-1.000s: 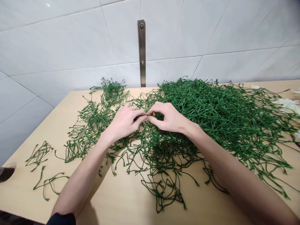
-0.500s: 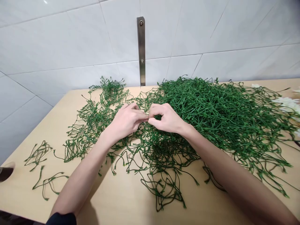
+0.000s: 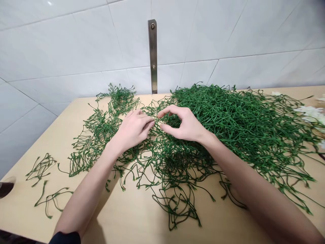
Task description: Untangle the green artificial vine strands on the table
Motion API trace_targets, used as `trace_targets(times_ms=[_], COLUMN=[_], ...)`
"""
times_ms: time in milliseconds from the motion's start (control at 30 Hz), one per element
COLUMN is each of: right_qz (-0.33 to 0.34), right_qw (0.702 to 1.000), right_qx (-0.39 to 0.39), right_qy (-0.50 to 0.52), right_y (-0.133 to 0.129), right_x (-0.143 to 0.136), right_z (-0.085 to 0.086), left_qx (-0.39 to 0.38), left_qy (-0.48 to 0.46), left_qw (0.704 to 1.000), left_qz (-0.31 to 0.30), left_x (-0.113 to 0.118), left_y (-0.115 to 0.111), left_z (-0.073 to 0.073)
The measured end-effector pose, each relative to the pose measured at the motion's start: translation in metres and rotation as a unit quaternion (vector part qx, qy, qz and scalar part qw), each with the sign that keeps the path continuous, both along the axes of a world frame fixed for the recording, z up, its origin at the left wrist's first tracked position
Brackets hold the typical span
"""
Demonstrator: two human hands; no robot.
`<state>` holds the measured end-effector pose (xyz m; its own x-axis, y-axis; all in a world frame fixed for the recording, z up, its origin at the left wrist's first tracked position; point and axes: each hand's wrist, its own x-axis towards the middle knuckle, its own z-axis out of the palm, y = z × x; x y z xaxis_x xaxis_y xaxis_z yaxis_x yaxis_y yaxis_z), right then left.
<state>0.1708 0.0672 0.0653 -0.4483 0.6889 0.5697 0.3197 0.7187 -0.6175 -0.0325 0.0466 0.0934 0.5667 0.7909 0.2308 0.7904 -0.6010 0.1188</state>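
Note:
Thin green artificial stems (image 3: 223, 118) with small branching tips lie in a big tangled pile on the right of the wooden table (image 3: 132, 217). A looser spread of stems (image 3: 99, 128) covers the left middle. My left hand (image 3: 135, 130) hovers over this spread, thumb and fingers pinched together; what they hold, if anything, is too small to make out. Just right of it, my right hand (image 3: 184, 123) is open above the pile's near-left side. Its thumb and index finger stand apart in a C shape, with only stems seen behind the gap.
White artificial flowers (image 3: 311, 113) lie at the right edge. A few stray stems (image 3: 42, 169) rest near the left edge, by a dark round object (image 3: 5, 189). A metal bracket (image 3: 153, 56) is bolted to the tiled wall (image 3: 76, 44) behind the table.
My right thumb and index finger have parted from a pinch. The hands, which met at the fingertips, are now slightly apart, the left having shifted a little left.

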Motion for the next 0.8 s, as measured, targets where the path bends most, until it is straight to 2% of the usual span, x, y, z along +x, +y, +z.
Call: trace_targets(times_ms=[167, 300, 400, 567, 800], right_qz=[0.027, -0.016, -0.030, -0.030, -0.078], right_qw=[0.998, 0.997, 0.999, 0.988, 0.976], right_qx=[-0.055, -0.067, -0.009, 0.141, 0.180], right_qy=[0.016, 0.041, 0.026, -0.051, -0.093], right_y=[-0.0023, 0.0009, 0.0012, -0.0010, -0.0025], right_x=[-0.0051, -0.0039, -0.0027, -0.0057, -0.0091], right_z=[0.0009, 0.0002, -0.0006, -0.0048, -0.0071], left_qx=[-0.009, -0.037, -0.051, -0.007, 0.018], left_qy=[-0.008, -0.040, -0.070, -0.049, -0.011], left_qw=[1.000, 0.998, 0.996, 0.999, 0.999], left_qz=[-0.002, -0.010, -0.013, -0.014, -0.029], left_x=[0.0027, 0.0027, 0.0034, 0.0047, 0.0079], left_y=[-0.0029, -0.0051, -0.0062, -0.0053, -0.0095], left_z=[0.0042, 0.0090, 0.0106, 0.0077, 0.0076])
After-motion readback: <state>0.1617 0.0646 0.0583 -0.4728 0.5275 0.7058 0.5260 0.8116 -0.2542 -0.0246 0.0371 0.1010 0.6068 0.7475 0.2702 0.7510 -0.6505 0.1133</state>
